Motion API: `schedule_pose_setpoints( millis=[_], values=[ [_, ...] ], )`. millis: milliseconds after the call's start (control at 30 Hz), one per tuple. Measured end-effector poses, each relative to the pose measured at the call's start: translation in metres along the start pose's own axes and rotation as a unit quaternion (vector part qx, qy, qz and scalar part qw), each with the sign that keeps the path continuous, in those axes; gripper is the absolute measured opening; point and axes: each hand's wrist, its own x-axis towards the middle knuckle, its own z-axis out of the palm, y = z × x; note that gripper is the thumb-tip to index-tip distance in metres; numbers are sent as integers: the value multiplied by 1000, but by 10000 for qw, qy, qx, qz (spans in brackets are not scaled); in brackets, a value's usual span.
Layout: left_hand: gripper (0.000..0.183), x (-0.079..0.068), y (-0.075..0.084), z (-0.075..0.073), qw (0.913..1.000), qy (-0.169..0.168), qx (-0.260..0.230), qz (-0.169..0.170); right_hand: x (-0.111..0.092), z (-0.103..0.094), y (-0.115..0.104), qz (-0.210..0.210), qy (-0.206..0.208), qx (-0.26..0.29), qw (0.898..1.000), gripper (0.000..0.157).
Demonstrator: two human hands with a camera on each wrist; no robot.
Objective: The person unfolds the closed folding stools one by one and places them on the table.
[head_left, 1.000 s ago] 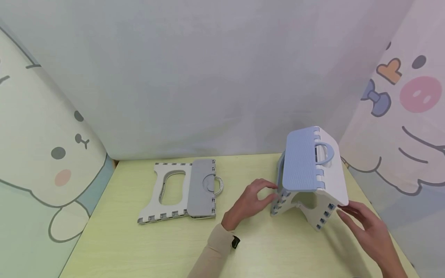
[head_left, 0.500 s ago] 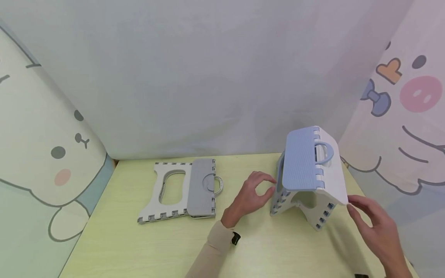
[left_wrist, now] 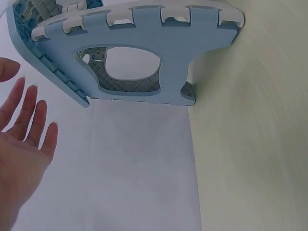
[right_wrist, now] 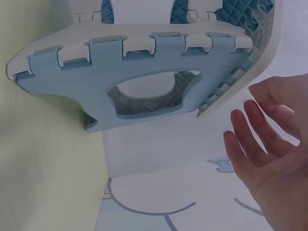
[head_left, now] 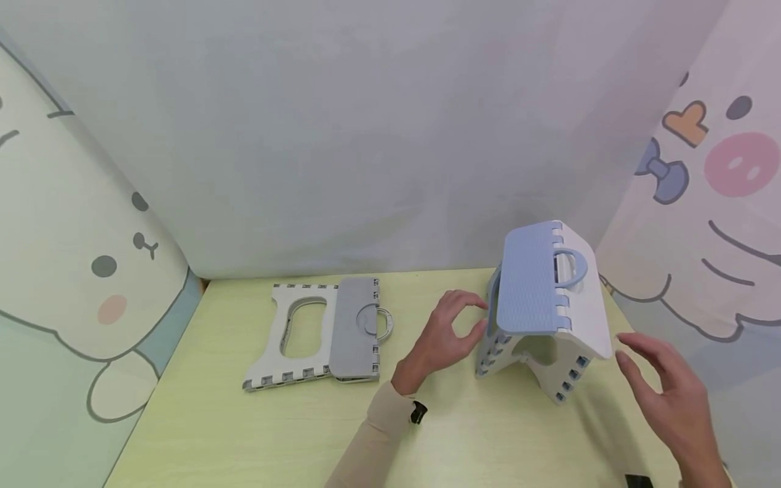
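A blue and white folding step stool [head_left: 529, 281] stands partly unfolded at the right of the table, its two top panels sloping like a roof. A blue carry handle [head_left: 576, 268] sticks up at the ridge. My left hand [head_left: 444, 335] is at the stool's left side, fingers relaxed and fingertips right by the blue leg panel. On the other side my right hand [head_left: 671, 393] hovers beside the white panel's lower corner, thumb and fingers spread, holding nothing. In the right wrist view the fingers [right_wrist: 250, 127] are apart from the stool's edge.
A grey and white folding stool [head_left: 354, 329] lies folded flat on the yellow-green table [head_left: 256, 434], left of my left hand. Behind the table hangs a pale curtain [head_left: 366, 149]. Cartoon-printed cloth [head_left: 732, 224] closes in the right side, close to my right hand.
My right hand has drawn away from the white panel's corner, to the right and slightly up. My left hand has shifted slightly up along the stool's side. The stool stays the same.
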Motion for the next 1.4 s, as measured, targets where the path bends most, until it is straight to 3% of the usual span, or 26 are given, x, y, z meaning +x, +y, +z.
schedule_pose_setpoints(
  millis=[200, 633, 1033, 1400],
  values=[
    [26, 7, 5, 2, 9997, 181, -79, 170, 5, 3, -4, -221, 160, 203, 9994, 31],
    [33, 18, 17, 4, 9984, 299, -275, 393, 15, 7, -17, -348, -33, 362, 9987, 33],
    [33, 20, 21, 11, 9985, -202, -425, 274, 19, 17, -28, -437, -237, 329, 9982, 38],
    [34, 19, 20, 16, 9970, -493, -419, 428, 24, 24, -49, -904, -495, 402, 9939, 35]
  ],
)
